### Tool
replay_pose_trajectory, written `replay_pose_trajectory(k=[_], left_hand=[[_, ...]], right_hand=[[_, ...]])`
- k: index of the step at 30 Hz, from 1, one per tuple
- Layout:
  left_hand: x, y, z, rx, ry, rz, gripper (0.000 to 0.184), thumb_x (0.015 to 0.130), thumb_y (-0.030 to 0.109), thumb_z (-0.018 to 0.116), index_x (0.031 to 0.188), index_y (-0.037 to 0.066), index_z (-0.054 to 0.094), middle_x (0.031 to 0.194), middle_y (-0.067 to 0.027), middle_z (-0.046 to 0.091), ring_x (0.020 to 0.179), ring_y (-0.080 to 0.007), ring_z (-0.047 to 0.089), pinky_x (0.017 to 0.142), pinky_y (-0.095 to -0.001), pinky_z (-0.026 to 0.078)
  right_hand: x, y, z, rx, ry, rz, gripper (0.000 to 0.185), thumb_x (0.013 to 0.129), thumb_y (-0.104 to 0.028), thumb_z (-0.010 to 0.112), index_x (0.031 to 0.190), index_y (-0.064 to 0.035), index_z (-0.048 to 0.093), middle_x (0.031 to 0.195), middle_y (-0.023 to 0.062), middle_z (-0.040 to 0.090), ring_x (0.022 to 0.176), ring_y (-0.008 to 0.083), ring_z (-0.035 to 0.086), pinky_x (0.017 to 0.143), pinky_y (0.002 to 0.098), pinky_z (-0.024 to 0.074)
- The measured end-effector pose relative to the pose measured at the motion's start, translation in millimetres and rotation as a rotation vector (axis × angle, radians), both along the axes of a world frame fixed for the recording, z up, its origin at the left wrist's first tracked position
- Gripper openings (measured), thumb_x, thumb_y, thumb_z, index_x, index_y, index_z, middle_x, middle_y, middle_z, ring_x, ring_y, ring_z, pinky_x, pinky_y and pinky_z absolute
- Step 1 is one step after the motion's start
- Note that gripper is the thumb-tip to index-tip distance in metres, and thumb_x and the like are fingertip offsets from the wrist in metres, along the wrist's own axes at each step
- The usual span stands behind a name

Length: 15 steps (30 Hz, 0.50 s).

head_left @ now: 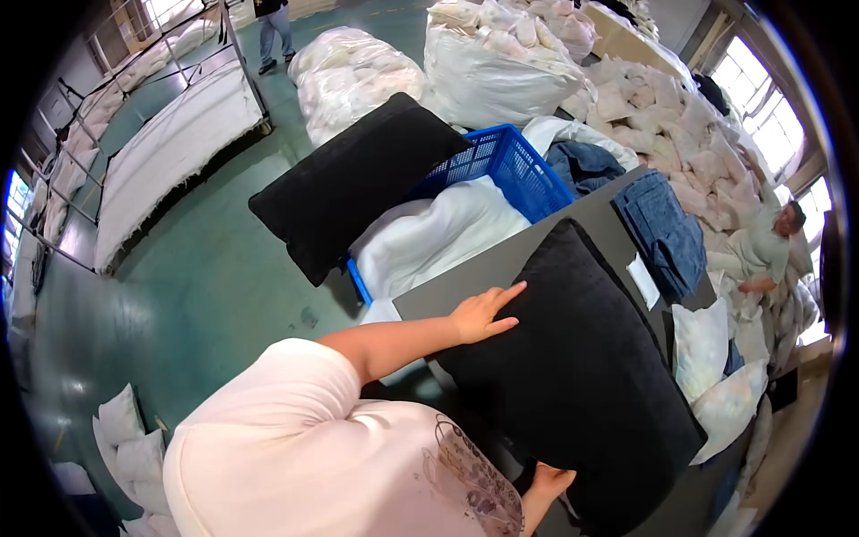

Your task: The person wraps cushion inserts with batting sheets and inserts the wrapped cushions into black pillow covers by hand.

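Note:
A large black cushion lies across the grey table in front of me. My left hand rests on its upper left edge, fingers stretched out and apart. At the lower edge, my right hand closes on the cushion's border, with some of its fingers hidden. A second black cushion lies over the blue plastic crate beyond the table. White fabric fills part of that crate.
Folded jeans and a small white packet lie on the table's far side. White pillows sit at its right. Large stuffed bags stand behind the crate. One person is at right, another at the back.

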<state>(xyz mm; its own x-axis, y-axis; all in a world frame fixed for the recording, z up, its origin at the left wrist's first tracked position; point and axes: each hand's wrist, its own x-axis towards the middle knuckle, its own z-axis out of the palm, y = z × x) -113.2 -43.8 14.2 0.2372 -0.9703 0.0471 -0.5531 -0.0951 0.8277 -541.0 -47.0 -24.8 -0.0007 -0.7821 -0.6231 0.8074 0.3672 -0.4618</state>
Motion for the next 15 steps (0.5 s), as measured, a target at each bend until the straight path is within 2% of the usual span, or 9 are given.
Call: replay_pose_trajectory(k=[2,3,6,7,10,11,12,14,15], left_hand=[[5,12,8,0.067,0.058,0.131,0.073,0.095,0.057,0.047,0.153,0.019,0.025,0.134,-0.0252,0.052,0.118,-0.0435,0.053,0.099,-0.0461,0.043],[11,16,12,0.389,0.204,0.172,0.076,0.094,0.064,0.047,0.148,0.012,0.038,0.129,-0.0226,0.059,0.118,-0.0376,0.057,0.098,-0.0441,0.045],[11,35,-25,0.442,1.11,0.147,0.081,0.091,0.069,0.047,0.138,0.004,0.051,0.129,-0.0183,0.061,0.116,-0.0284,0.06,0.098,-0.0402,0.046],[9,35,-34,0.364,1.105,0.169,0.081,0.09,0.072,0.048,0.123,0.0,0.064,0.125,-0.015,0.064,0.112,-0.0224,0.061,0.094,-0.0379,0.048],[26,35,47,0.474,0.721,0.093,0.077,0.091,0.069,0.05,0.111,-0.003,0.069,0.112,-0.0161,0.07,0.101,-0.0244,0.066,0.088,-0.0387,0.051],[41,25,40,0.475,0.33,0.012,0.074,0.091,0.067,0.051,0.1,-0.004,0.072,0.096,-0.0209,0.072,0.09,-0.0272,0.069,0.081,-0.0411,0.052],[52,22,64,0.4,0.087,-0.07,0.074,0.091,0.066,0.052,0.098,-0.005,0.07,0.085,-0.0265,0.069,0.08,-0.032,0.069,0.076,-0.0418,0.053],[73,6,58,0.262,-0.139,-0.163,0.055,0.096,0.055,0.051,0.093,0.004,0.07,0.073,-0.0202,0.066,0.073,-0.0347,0.067,0.07,-0.0436,0.051],[81,-1,82,0.303,-0.097,-0.047,0.064,0.089,0.06,0.056,0.086,-0.002,0.071,0.074,-0.024,0.067,0.071,-0.0354,0.068,0.07,-0.0463,0.051]], right_hand=[[-13,16,-30,-0.219,0.147,0.148,0.047,0.096,-0.026,0.05,0.135,0.0011,0.052,0.142,0.0167,0.052,0.127,0.0334,0.051,0.106,0.0505,0.0418],[-15,26,-36,-0.327,0.223,0.223,0.048,0.096,-0.026,0.051,0.135,0.0016,0.052,0.142,0.0171,0.051,0.128,0.0336,0.05,0.108,0.0509,0.0404],[5,46,-22,-0.471,0.597,0.343,0.049,0.097,-0.027,0.052,0.137,0.0019,0.05,0.145,0.0178,0.048,0.132,0.0343,0.046,0.112,0.0522,0.0347],[17,51,-13,-0.492,0.653,0.345,0.05,0.097,-0.027,0.052,0.137,0.002,0.049,0.146,0.0181,0.047,0.133,0.0346,0.044,0.113,0.0525,0.0329],[44,48,10,-0.343,0.33,0.119,0.051,0.097,-0.027,0.052,0.139,0.0017,0.048,0.148,0.0183,0.044,0.136,0.0364,0.041,0.115,0.0536,0.0293],[44,41,22,-0.239,0.099,0.006,0.051,0.097,-0.027,0.051,0.139,0.0018,0.048,0.149,0.0182,0.043,0.136,0.0371,0.039,0.115,0.0543,0.0286],[47,44,38,-0.131,-0.124,-0.126,0.051,0.097,-0.026,0.051,0.139,0.0018,0.047,0.15,0.0181,0.042,0.137,0.0378,0.038,0.115,0.055,0.0278],[66,47,61,-0.077,-0.181,-0.128,0.051,0.097,-0.025,0.049,0.14,0.0016,0.046,0.15,0.0184,0.041,0.139,0.0389,0.036,0.115,0.0578,0.0266],[81,49,72,-0.065,-0.222,-0.098,0.051,0.098,-0.024,0.046,0.142,0.0013,0.043,0.152,0.0184,0.038,0.141,0.0381,0.033,0.116,0.0596,0.0233]])
